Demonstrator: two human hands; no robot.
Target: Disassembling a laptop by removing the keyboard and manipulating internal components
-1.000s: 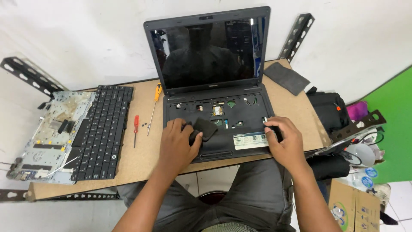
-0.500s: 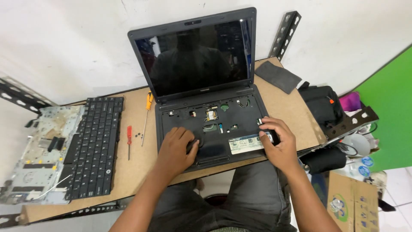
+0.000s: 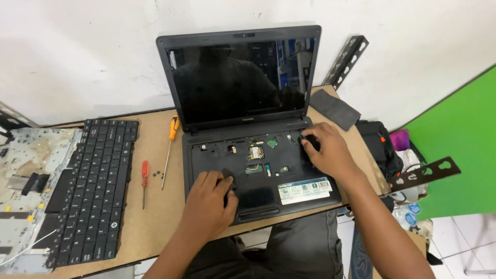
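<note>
An open black laptop point(image 3: 243, 88) stands on the wooden table point(image 3: 155, 217) with its keyboard taken out, so the inner tray with small boards and cables point(image 3: 256, 155) shows. My left hand point(image 3: 209, 204) lies on the left palm rest, its fingers curled on a small black piece point(image 3: 228, 179). At the tray's upper right corner, my right hand point(image 3: 330, 152) has its fingertips closed on a small black object point(image 3: 310, 141). I cannot make out what that object is.
The removed black keyboard point(image 3: 95, 186) lies left of the laptop, over a bare metal chassis plate point(image 3: 26, 170). An orange-handled screwdriver point(image 3: 169, 147) and a small red one point(image 3: 144, 178) lie between them. A dark pad point(image 3: 335, 108) and black bag point(image 3: 380, 147) are at right.
My right hand has moved from the palm rest's right edge up to the tray's upper right corner. My left hand has stayed on the palm rest. The camera has come closer.
</note>
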